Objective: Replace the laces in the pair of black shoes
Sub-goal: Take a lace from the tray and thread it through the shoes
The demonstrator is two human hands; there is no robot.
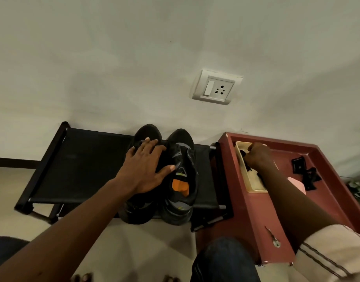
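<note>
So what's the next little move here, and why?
Probably pinch the black lace and lift it out: the right hand is down in the cream tray among it, while the left hand rests flat on the left shoe, steadying it. Whether the grip has closed is hidden.

Rack (83, 159) surface free left of shoes (182, 178)

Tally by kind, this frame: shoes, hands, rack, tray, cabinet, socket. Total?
Black sports shoes: 2
Left hand, right hand: 2
Black fabric-topped rack: 1
Cream rectangular tray: 1
Dark red wooden cabinet: 1
White wall socket plate: 1
Total: 8
</note>
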